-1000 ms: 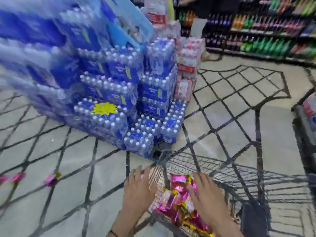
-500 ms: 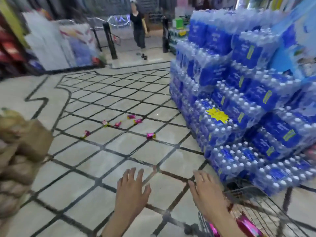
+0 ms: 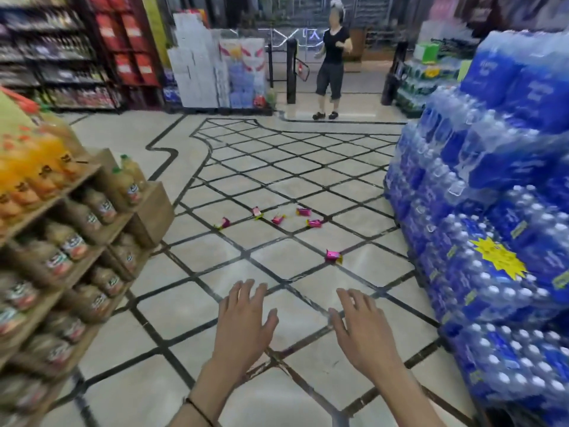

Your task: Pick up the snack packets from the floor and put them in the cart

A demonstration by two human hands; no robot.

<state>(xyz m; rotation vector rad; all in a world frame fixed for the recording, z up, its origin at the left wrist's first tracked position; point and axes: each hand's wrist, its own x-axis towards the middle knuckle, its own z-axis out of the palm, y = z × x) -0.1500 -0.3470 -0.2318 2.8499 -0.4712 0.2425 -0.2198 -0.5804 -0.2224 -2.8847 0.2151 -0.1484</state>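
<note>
You've got six pink snack packets [image 3: 333, 256] on the floor [image 3: 197, 306], two empty hands, one bystander [image 3: 332, 61]. Water packs [image 3: 492, 263] and juice bottles [image 3: 66, 246]: too blurred to count, probably dozens.

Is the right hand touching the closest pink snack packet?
Apart. The head view shows bare floor tile between the right hand and the closest pink snack packet.
</note>
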